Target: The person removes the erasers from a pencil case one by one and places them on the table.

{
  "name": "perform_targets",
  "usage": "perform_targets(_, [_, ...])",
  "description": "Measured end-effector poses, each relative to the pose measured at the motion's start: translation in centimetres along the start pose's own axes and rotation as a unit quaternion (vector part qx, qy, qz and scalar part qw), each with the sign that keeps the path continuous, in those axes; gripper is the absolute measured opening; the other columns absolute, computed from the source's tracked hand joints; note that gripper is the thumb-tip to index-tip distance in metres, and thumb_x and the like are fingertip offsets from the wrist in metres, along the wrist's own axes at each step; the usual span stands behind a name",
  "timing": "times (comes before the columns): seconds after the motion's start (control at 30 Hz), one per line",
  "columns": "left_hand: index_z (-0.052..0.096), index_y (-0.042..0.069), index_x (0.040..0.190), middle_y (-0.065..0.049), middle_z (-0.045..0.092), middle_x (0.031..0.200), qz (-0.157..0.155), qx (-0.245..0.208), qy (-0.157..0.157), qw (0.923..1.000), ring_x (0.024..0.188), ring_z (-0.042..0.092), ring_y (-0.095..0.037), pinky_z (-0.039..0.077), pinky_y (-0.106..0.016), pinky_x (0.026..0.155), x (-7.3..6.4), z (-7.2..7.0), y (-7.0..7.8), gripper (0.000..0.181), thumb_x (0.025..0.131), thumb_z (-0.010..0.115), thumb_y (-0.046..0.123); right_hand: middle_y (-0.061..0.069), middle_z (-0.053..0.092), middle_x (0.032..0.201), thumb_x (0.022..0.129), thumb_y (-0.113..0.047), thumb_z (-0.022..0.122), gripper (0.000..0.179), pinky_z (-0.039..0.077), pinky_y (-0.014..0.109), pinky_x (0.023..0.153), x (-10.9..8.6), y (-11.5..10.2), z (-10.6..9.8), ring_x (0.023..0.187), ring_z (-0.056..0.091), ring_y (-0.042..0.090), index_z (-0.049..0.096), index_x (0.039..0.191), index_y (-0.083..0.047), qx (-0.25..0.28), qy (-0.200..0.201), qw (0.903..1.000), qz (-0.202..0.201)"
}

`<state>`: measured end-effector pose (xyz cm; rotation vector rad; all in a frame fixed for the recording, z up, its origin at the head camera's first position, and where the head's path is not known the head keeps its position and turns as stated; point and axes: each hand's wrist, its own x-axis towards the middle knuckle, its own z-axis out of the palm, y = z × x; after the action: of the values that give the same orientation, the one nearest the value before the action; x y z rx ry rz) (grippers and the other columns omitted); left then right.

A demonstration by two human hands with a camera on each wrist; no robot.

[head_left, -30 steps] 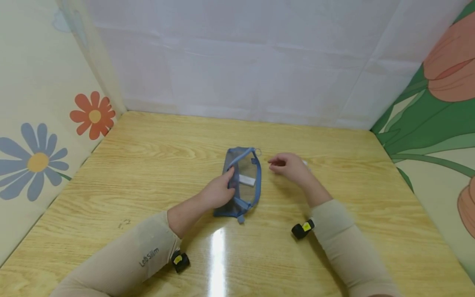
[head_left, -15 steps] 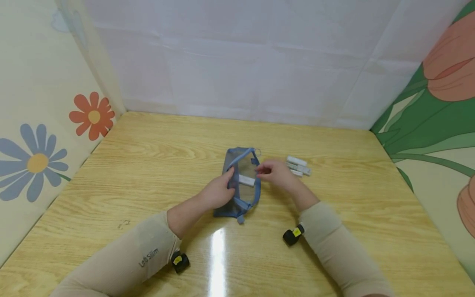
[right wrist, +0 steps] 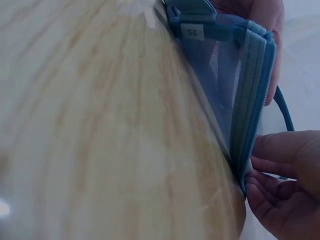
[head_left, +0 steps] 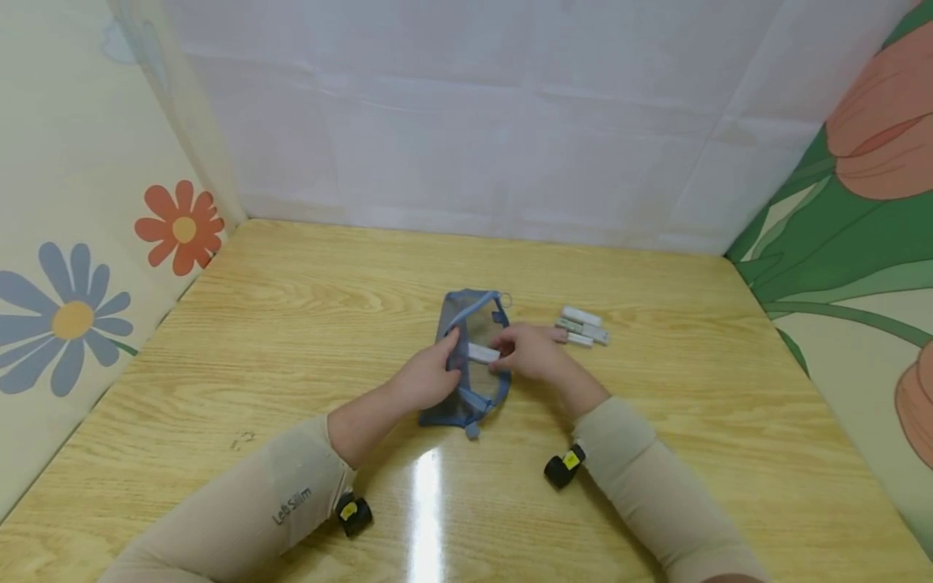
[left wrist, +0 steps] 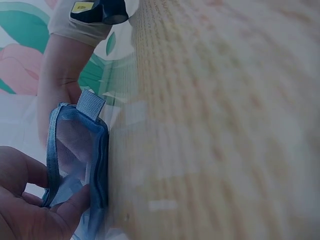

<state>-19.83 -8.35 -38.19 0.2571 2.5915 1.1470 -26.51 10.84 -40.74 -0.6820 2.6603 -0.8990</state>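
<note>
A blue mesh zip pouch (head_left: 450,401) lies on the table with its zip mouth spread open to the right. My left hand (head_left: 426,376) grips its left side, thumb over the rim; the left wrist view shows the fingers pinching the blue edge. Inside the mouth a small flat white bar (head_left: 479,354) shows, its other end hidden by the mesh. My right hand (head_left: 535,354) reaches to the mouth, its thumb and fingertips at the bar's right end; whether they pinch it I cannot tell. In the right wrist view, the curled right fingers (right wrist: 265,195) are beside the zip edge.
Several small white and grey sticks (head_left: 583,328), shaped like USB drives, lie close together just beyond the right hand. The wooden table (head_left: 328,283) is bounded by a white sheet (head_left: 474,146) behind and flower-printed panels on both sides.
My right hand has moved left from the small sticks to the pouch's mouth, uncovering them. The left hand and pouch have stayed almost still.
</note>
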Motion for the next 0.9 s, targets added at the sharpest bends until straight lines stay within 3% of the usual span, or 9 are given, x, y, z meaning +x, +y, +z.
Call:
perform_targets(0.47, [0.015, 0.005, 0.146, -0.021, 0.036, 0.141, 0.001, 0.005, 0.005, 1.0000, 0.115, 0.048, -0.027, 0.043, -0.041, 0.093, 0.0, 0.1, 0.0, 0.068, 0.089, 0.051, 0.009, 0.001, 0.062, 0.083, 0.073, -0.014, 0.076, 0.018, 0.047, 0.025, 0.070, -0.3, -0.4, 0.1, 0.077, 0.056, 0.013, 0.067, 0.088, -0.008, -0.017, 0.020, 0.9997, 0.000])
perform_targets(0.73, [0.016, 0.005, 0.146, -0.021, 0.038, 0.139, 0.007, 0.017, 0.005, 0.9998, 0.109, 0.050, -0.027, 0.045, -0.039, 0.089, 0.0, 0.1, 0.0, 0.068, 0.088, 0.051, 0.009, -0.002, 0.062, 0.081, 0.076, -0.017, 0.073, 0.015, 0.046, 0.025, 0.068, -0.5, -0.6, -0.3, 0.075, 0.055, 0.011, 0.068, 0.089, -0.011, -0.021, 0.015, 0.9994, 0.024])
perform_targets(0.9, [0.017, 0.004, 0.145, -0.022, 0.038, 0.138, 0.020, 0.019, 0.011, 0.9996, 0.112, 0.050, -0.028, 0.043, -0.041, 0.092, 0.1, 0.3, -0.1, 0.068, 0.087, 0.052, 0.008, -0.006, 0.064, 0.080, 0.076, -0.021, 0.073, 0.014, 0.038, 0.037, 0.082, -0.7, -0.6, -0.9, 0.076, 0.056, 0.011, 0.069, 0.088, -0.016, -0.044, 0.023, 0.9983, 0.029])
